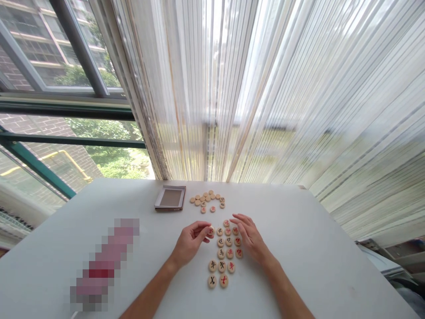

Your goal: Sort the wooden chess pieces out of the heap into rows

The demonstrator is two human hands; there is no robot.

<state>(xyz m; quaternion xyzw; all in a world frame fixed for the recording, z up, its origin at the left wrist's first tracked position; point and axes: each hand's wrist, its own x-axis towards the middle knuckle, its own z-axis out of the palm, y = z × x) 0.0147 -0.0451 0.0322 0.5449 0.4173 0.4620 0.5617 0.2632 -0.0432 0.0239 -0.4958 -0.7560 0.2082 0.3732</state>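
Note:
My left hand (193, 239) pinches a round wooden Chinese chess piece (211, 231) with a red character, just left of the laid-out pieces. My right hand (249, 235) is open, its fingers stretched out at the right side of the rows. Beside its fingertips lies a red-marked piece (226, 223). Another red piece (235, 231) sits near the thumb; I cannot tell whether they touch. Below, black and red pieces lie face up in uneven rows, among them a black piece (212, 266) and a red one (224, 281) at the near end.
Farther back lies a loose cluster of pieces (202, 199), mostly blank side up, a few showing characters. Left of it is an open shallow box (170, 198). A blurred-out pinkish object (106, 261) rests on the white table (282, 208). Sheer curtains (265, 110) hang behind the far edge.

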